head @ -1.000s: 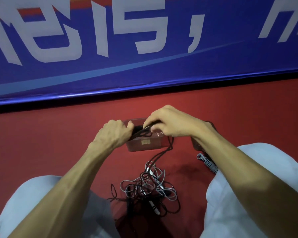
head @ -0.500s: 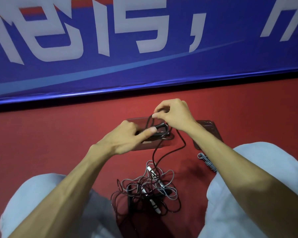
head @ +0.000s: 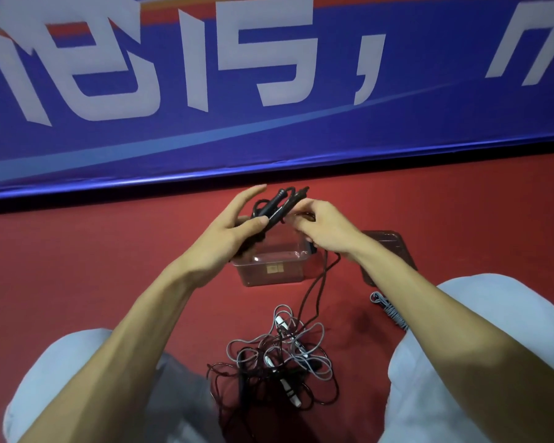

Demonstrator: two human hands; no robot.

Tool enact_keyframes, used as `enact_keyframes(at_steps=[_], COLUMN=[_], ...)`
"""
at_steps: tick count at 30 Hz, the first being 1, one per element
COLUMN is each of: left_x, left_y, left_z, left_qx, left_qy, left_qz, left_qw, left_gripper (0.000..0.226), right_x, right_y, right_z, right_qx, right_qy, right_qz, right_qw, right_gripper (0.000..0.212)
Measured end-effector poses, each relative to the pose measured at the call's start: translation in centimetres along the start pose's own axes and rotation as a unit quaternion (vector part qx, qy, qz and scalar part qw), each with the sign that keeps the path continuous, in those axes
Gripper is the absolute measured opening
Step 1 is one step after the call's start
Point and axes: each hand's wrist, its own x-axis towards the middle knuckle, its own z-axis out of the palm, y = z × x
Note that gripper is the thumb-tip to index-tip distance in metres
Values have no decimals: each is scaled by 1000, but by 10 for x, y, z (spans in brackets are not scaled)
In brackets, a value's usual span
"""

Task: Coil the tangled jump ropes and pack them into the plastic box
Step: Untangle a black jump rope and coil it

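**Head view.** A blue banner [head: 301, 139] with large white characters fills the upper part of the field. Its lower edge meets a red floor [head: 93, 251]. The person's two knees, in pale grey trousers [head: 493, 346], occupy the lower corners, and both bare forearms reach forward between them.

On the floor between the knees lies a tangled pile [head: 279, 362] of grey and black jump-rope cords, with loops crossing one another. Beyond the pile stands the plastic box [head: 272, 271]. It is clear-walled and open at the top, with a small label on its near wall. A dark lid [head: 394, 247] lies flat on the floor just to the right of the box, partly hidden by the right forearm.

The left hand [head: 227, 231] and the right hand [head: 325, 228] are raised above the box, close together. The left hand clamps the black jump rope [head: 279, 206]: its thumb presses the two black handles against the fingers, and the index finger is held straight. The right hand has its fingers curled and pinches the cord of the same rope just beside the handles. A length of this rope hangs from under the right hand, passes the right wall of the box, and runs down into the pile.

A coiled grey rope [head: 389, 310] lies on the floor against the right knee, apart from the pile. A white handle [head: 290, 391] lies among the tangled loops near the pile's near edge.
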Motion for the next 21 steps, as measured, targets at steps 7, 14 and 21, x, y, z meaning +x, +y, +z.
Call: enact_keyframes(at_steps=[7,14,21], left_x=[11,13,16], left_y=[-9,-14,-17], left_z=[4,2,0], left_qx=[76,199,259], left_qy=[174,185,159], left_qz=[7,-35,-49], left_qw=[982,962,951], left_gripper=[19,14,16], right_x=[-8,-24,-25], right_y=[-7,-26,-33], right_z=[5,12,-3], right_qx=[-99,-42,-267], right_qy=[-101,-273,-300], right_qz=[40,79,1], right_qw=[989,958,916], right_gripper=[36,37,9])
